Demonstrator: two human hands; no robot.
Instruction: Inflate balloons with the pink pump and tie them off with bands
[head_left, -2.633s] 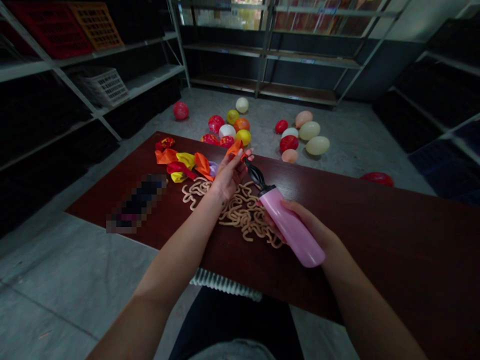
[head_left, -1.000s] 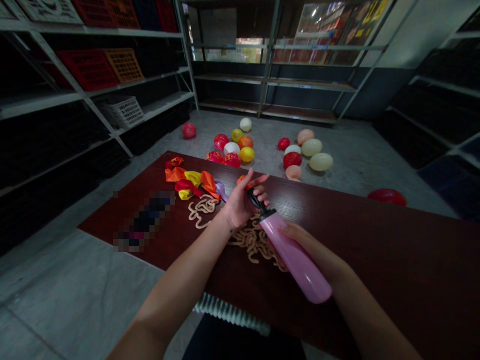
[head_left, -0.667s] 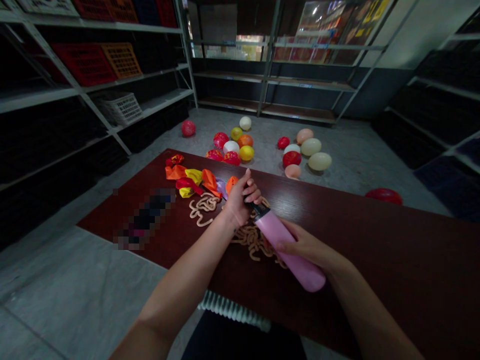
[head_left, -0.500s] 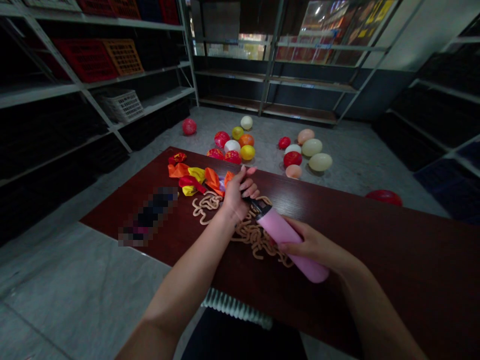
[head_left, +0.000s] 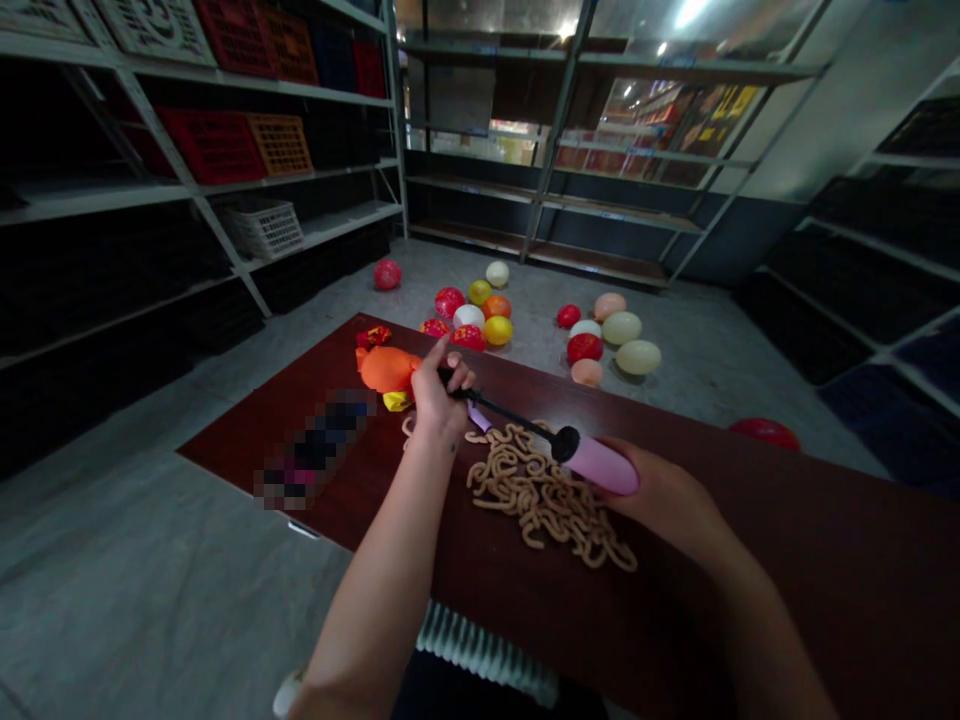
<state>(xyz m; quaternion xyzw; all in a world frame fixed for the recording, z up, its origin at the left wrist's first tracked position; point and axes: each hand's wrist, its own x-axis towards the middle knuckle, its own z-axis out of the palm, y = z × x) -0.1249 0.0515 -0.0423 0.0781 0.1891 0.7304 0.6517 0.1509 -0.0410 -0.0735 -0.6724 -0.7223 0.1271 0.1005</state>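
A pink balloon pump with a black rod drawn out of its barrel spans my two hands above the table. My left hand is closed around its black end. The far end of the barrel sits in my right hand, fingers wrapped round it. Just left of my left hand is a partly swollen orange balloon; its neck is hidden by the fingers. Under it shows a limp yellow balloon. Beneath the pump lies a heap of tan, curly, worm-like strands, and a small purple piece is beside them.
The dark red table carries a red patterned balloon and a blurred-out object. Inflated balloons lie on the floor beyond. Metal shelves stand behind, with crates at left.
My right hand has drawn the pink barrel away to the right, exposing the black rod. The orange balloon has swollen. My left hand moved slightly left, and the view tilted up.
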